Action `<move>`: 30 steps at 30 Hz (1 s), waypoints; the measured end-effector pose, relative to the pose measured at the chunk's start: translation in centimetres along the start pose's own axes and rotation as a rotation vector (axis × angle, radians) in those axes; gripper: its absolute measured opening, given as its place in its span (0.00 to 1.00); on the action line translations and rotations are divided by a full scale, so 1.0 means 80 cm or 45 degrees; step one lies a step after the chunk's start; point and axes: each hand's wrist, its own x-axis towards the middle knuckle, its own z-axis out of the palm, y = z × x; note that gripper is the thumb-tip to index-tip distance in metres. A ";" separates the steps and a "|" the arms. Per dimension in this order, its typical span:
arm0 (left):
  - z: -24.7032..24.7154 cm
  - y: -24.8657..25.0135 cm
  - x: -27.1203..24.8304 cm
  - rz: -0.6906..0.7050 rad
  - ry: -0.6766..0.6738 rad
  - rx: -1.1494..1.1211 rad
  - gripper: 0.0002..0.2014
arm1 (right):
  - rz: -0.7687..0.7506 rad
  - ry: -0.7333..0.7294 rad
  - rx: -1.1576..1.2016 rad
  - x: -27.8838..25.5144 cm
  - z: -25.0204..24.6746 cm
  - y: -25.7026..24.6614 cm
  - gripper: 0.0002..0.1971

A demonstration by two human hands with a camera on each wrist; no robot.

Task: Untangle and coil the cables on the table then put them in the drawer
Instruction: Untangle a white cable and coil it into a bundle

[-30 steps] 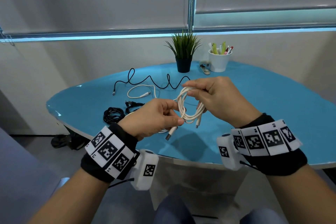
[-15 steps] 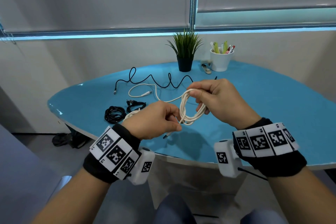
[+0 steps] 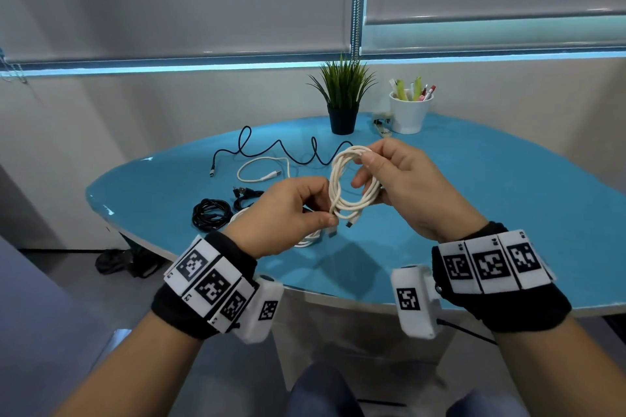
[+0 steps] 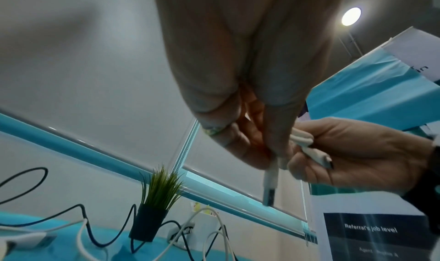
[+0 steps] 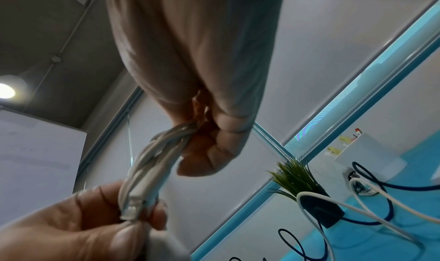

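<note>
A white cable (image 3: 342, 179) is wound into a loose coil and held above the blue table (image 3: 508, 200). My right hand (image 3: 382, 176) grips the coil's right side, fingers curled round the strands (image 5: 164, 152). My left hand (image 3: 325, 213) pinches the coil's lower end near its plug (image 4: 270, 182). On the table behind lie a wavy black cable (image 3: 281, 152), a loose white cable (image 3: 261, 173), a coiled black cable (image 3: 211, 215), a small black cable (image 3: 245, 196) and another white cable (image 3: 306, 240) partly hidden under my left hand. No drawer is in view.
A potted plant (image 3: 343, 101) and a white cup of pens (image 3: 408, 110) stand at the table's far edge, with a small clip-like object (image 3: 382, 125) between them. The table's near edge runs just beyond my wrists. A dark bag (image 3: 125, 259) lies on the floor at left.
The trailing strand of the white cable has been drawn off the table into the coil. Both hands rose slightly and the coil now stands more upright, with its loop open.
</note>
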 end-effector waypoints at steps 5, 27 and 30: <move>0.008 0.002 0.001 0.044 0.181 -0.041 0.07 | -0.036 0.014 0.060 0.001 -0.001 -0.005 0.09; 0.015 0.007 0.001 -0.147 0.222 -0.725 0.09 | 0.014 0.006 0.148 0.002 0.001 0.008 0.12; 0.016 0.006 0.004 -0.182 0.289 -0.869 0.08 | 0.026 -0.038 0.181 0.003 -0.002 0.010 0.16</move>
